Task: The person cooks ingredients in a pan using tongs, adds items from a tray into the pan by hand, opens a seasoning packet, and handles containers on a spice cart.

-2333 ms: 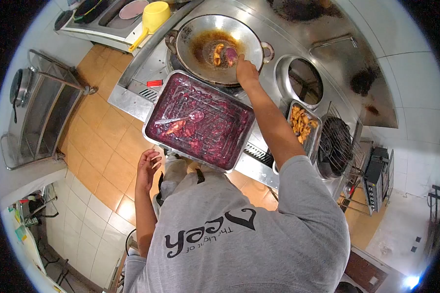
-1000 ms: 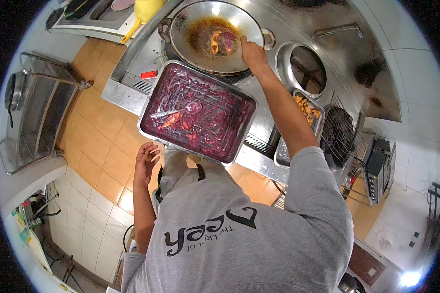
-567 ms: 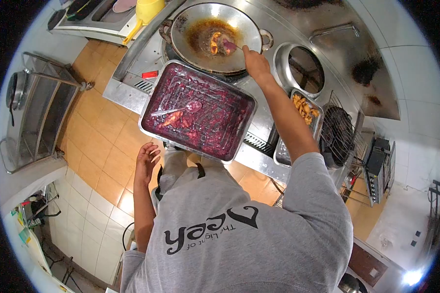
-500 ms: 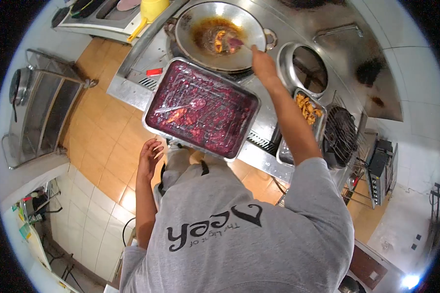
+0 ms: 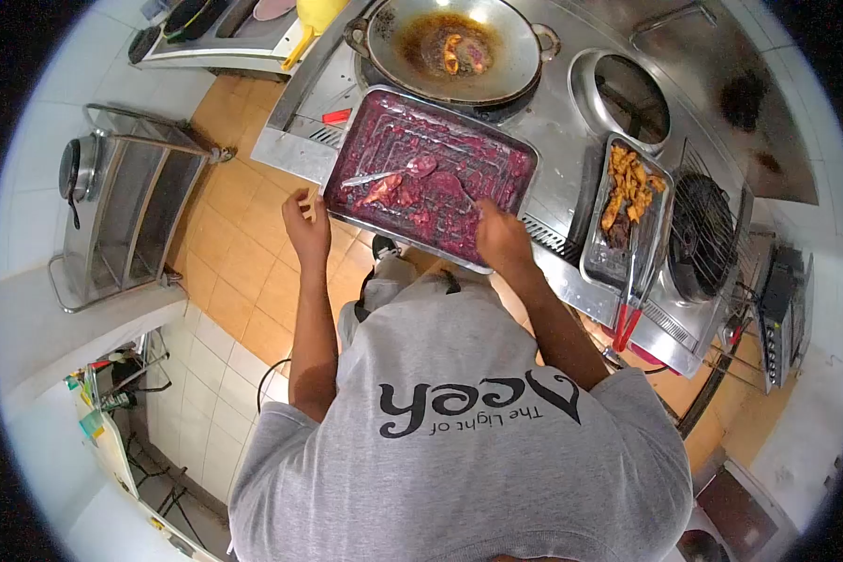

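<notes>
A large metal tray (image 5: 530, 169) smeared with dark purple-red sauce lies in front of me at the stove's edge. My right hand (image 5: 504, 236) grips the handle of a spoon-like utensil (image 5: 465, 192), its sauce-coated head down in the tray. A second spoon (image 5: 384, 175) lies in the sauce beside a reddish-orange food piece (image 5: 379, 193). My left hand (image 5: 306, 223) is raised just off the tray's left corner, fingers loosely bent and apart, holding nothing. Behind the tray, a wok (image 5: 393, 56) of brownish oil has a few food pieces (image 5: 451, 54) in it.
To the right, a smaller tray (image 5: 609, 262) holds golden fried pieces (image 5: 630, 187) and red-handled tongs (image 5: 627, 323). Near it are a metal burner ring (image 5: 585, 89) and a wire rack (image 5: 702, 225). A steel cart (image 5: 140, 206) stands on the left.
My right hand has come back from the wok to the tray with the utensil. My left hand has risen towards the tray's corner. The whole view has shifted, exposing the tongs.
</notes>
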`<act>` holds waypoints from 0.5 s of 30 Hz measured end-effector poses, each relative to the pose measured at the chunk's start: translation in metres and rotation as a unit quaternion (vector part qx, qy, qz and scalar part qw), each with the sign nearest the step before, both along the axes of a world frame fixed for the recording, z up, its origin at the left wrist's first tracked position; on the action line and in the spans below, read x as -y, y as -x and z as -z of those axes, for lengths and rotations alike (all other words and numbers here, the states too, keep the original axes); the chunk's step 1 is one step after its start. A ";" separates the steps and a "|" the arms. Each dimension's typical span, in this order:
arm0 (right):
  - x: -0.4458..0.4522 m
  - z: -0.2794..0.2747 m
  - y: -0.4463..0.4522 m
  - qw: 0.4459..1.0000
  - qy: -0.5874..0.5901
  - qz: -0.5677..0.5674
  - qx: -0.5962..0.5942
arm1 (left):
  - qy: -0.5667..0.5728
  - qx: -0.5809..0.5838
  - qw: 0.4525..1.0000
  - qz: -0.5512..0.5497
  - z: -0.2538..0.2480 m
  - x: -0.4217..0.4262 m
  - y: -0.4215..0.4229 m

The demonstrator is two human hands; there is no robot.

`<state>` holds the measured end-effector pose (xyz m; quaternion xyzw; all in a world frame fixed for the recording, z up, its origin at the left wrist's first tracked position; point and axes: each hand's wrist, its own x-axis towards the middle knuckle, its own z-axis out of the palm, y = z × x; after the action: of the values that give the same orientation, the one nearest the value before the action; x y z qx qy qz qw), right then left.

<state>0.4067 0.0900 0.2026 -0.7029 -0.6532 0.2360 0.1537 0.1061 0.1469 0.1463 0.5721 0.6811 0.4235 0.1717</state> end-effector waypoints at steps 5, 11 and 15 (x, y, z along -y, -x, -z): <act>0.013 -0.010 0.044 0.996 0.074 -0.012 0.038 | 0.170 0.157 0.967 0.108 0.023 -0.034 0.021; 0.012 0.005 0.099 0.997 0.075 0.008 -0.019 | 0.183 0.064 0.953 0.232 0.019 -0.040 0.035; 0.005 -0.009 0.116 0.997 0.066 0.031 -0.024 | 0.245 0.106 0.921 0.285 0.000 -0.045 0.043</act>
<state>0.2910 0.0849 0.2120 -0.7259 -0.6098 0.2904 0.1299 0.0627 0.1922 0.1459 0.6337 0.5497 0.2349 0.4910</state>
